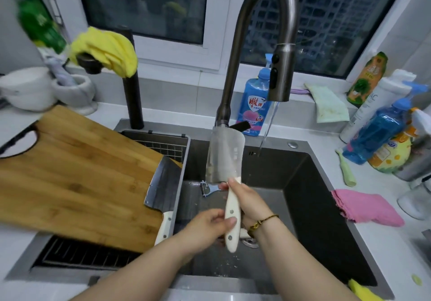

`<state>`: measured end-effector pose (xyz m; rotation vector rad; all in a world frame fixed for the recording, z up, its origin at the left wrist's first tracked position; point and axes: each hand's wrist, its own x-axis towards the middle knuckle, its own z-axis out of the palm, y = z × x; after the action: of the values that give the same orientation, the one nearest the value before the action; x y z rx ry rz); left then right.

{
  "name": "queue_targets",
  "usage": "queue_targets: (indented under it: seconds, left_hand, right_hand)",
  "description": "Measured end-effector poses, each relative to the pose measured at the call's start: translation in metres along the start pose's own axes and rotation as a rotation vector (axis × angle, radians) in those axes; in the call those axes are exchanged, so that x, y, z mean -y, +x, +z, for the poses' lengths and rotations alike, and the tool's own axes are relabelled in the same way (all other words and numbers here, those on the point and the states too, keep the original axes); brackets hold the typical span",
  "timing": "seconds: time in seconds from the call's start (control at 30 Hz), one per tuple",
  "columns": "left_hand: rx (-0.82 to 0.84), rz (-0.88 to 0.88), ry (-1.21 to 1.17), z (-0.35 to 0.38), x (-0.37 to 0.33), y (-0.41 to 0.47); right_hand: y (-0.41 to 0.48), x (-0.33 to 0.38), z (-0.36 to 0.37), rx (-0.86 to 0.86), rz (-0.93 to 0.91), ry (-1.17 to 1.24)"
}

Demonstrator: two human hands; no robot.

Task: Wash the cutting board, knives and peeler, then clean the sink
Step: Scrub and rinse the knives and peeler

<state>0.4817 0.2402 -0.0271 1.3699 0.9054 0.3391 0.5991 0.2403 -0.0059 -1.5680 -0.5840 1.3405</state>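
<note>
Left hand and right hand grip cleaver over dark sink.

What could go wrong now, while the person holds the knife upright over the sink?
The left hand and right hand grip only the handle of the upright cleaver; if it slips, the blade could fall onto the peeler in the sink or nick a finger.
The second cleaver lies at the cutting board's edge, handle overhanging; a bump might tip it off.
</note>
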Motion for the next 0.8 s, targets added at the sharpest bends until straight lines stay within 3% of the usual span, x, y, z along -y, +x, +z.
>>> queue_targets:
  seconds: [0.1,0.23,0.47,0.6,0.8]
  left_hand:
    - [-0.036,-0.019,-0.123,-0.006,0.002,-0.007]
    - [-0.176,-0.011,-0.155,-0.025,0.004,-0.020]
    - [-0.356,-0.102,-0.100,-0.081,0.017,-0.036]
    - [-0.401,-0.181,-0.066,-0.107,0.027,-0.038]
    - [-0.430,-0.271,0.068,-0.121,0.044,-0.029]
  right_hand:
    - [-0.002,0.000,0.017,0.085,0.007,0.110]
    - [0.001,-0.002,0.041,0.165,0.014,0.081]
    - [0.014,-0.011,0.077,0.165,-0.028,-0.192]
    - [0.020,-0.018,0.076,0.126,0.018,-0.131]
    - [0.030,-0.026,0.083,0.239,0.113,-0.034]
